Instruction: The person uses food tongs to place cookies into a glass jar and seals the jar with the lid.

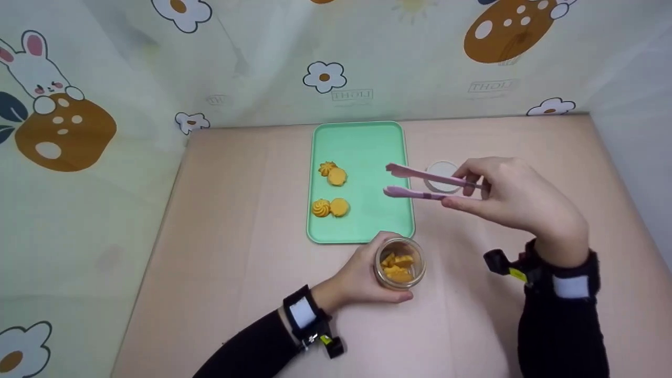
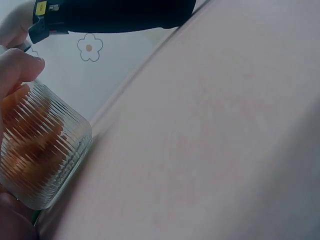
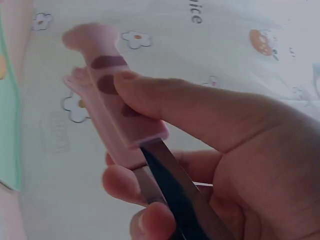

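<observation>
Right of the tray (image 1: pixel 368 152), pinches tongs (image 1: pixel 420 174) in the right hand (image 1: pixel 517 197), bent leftward at the wrist; by the tray's near edge, curls the left hand (image 1: pixel 362 278) round a jar (image 1: pixel 418 266).

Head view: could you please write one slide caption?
Left hand holds a glass jar of cookies; right hand holds pink tongs, tips apart, near a green tray bearing four cookies.

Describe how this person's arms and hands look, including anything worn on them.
The left hand and right hand are ungloved. Plain black sleeves cover the forearms. Each wrist wears a black strap with a white rectangular patch and a small black camera bearing a yellow-green mark.
</observation>
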Demonstrator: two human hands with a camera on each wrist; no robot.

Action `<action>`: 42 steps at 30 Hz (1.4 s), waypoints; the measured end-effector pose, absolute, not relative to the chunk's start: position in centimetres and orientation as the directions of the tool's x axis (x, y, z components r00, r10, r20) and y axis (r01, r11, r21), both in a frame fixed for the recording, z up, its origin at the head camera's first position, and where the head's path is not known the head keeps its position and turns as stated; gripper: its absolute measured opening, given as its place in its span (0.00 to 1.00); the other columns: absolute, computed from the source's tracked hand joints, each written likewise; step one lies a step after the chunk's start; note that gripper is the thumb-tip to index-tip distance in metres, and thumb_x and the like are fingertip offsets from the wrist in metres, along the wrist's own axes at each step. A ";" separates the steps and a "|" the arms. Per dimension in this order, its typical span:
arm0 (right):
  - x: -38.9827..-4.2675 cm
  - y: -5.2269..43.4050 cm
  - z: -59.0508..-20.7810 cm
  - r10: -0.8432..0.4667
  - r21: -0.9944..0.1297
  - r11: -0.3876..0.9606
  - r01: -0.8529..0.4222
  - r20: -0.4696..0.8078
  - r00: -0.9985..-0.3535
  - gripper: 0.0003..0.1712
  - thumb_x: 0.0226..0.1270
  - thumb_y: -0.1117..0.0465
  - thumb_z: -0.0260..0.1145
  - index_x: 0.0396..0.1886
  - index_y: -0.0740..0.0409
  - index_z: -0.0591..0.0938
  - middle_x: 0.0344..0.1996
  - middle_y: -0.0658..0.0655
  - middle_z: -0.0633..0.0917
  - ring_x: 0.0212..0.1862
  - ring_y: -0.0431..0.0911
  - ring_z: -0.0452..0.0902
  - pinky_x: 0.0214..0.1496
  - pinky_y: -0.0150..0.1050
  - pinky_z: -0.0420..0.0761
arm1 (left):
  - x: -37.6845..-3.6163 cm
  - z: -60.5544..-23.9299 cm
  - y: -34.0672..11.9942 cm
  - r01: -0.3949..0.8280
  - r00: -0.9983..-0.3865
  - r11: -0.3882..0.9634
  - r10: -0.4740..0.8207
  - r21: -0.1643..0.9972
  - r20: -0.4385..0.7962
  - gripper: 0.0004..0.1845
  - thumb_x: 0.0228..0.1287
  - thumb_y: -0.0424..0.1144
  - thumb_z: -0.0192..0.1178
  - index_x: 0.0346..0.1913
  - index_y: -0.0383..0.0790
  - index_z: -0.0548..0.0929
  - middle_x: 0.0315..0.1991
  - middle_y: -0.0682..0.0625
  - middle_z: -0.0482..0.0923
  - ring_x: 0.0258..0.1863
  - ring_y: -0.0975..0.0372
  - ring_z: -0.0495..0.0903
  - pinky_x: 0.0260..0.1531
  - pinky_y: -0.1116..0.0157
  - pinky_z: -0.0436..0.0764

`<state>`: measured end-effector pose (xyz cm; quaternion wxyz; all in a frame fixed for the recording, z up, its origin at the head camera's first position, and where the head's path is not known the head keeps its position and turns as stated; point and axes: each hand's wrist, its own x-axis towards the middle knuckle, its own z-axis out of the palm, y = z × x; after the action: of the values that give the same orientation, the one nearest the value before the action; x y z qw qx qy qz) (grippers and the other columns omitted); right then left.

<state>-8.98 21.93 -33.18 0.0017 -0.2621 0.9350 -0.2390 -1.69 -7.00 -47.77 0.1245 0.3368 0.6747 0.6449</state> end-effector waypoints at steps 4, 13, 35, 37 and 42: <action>-10.5 20.5 -34.7 -0.452 -0.491 0.751 -0.442 0.105 -0.886 0.19 0.69 0.45 0.81 0.45 0.53 0.89 0.31 0.47 0.87 0.29 0.42 0.75 0.28 0.36 0.75 | -1.7 -47.7 -7.0 0.283 -0.745 -0.054 0.617 0.957 0.255 0.47 0.49 0.31 0.86 0.71 0.38 0.70 0.66 0.41 0.82 0.67 0.46 0.80 0.74 0.50 0.77; -13.8 15.9 -40.7 -0.361 -0.588 0.706 -0.396 0.182 -0.915 0.25 0.69 0.45 0.81 0.48 0.61 0.88 0.33 0.55 0.89 0.32 0.48 0.80 0.31 0.41 0.78 | -2.5 -51.5 -6.7 0.339 -0.742 -0.037 0.604 0.940 0.292 0.50 0.49 0.38 0.88 0.73 0.47 0.69 0.67 0.50 0.82 0.67 0.55 0.81 0.73 0.55 0.78; -15.6 11.1 -45.6 -0.352 -0.643 0.712 -0.281 0.020 -0.936 0.29 0.71 0.41 0.78 0.52 0.62 0.87 0.34 0.56 0.88 0.34 0.50 0.80 0.33 0.42 0.79 | -2.4 -51.2 -6.8 0.304 -0.736 -0.044 0.623 0.952 0.264 0.49 0.52 0.38 0.87 0.74 0.49 0.68 0.68 0.55 0.80 0.68 0.59 0.80 0.74 0.57 0.77; -15.7 10.9 -45.7 -0.357 -0.640 0.717 -0.275 0.001 -0.934 0.29 0.71 0.41 0.77 0.52 0.62 0.87 0.34 0.56 0.87 0.34 0.49 0.79 0.33 0.42 0.79 | -2.4 -51.2 -6.8 0.306 -0.735 -0.042 0.624 0.951 0.264 0.49 0.52 0.39 0.87 0.74 0.49 0.68 0.68 0.56 0.80 0.68 0.60 0.80 0.73 0.57 0.77; -15.7 10.7 -45.8 -0.356 -0.634 0.728 -0.262 -0.023 -0.934 0.27 0.72 0.42 0.77 0.52 0.61 0.87 0.33 0.56 0.87 0.32 0.49 0.78 0.31 0.41 0.78 | -2.4 -51.3 -6.8 0.310 -0.734 -0.033 0.627 0.950 0.261 0.49 0.52 0.39 0.87 0.74 0.49 0.68 0.68 0.55 0.80 0.68 0.60 0.80 0.73 0.57 0.77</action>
<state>-15.67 10.68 -45.83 0.0714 -0.1670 0.9267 -0.3290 -2.42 -6.84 -51.31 0.1254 0.3425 0.6838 0.6319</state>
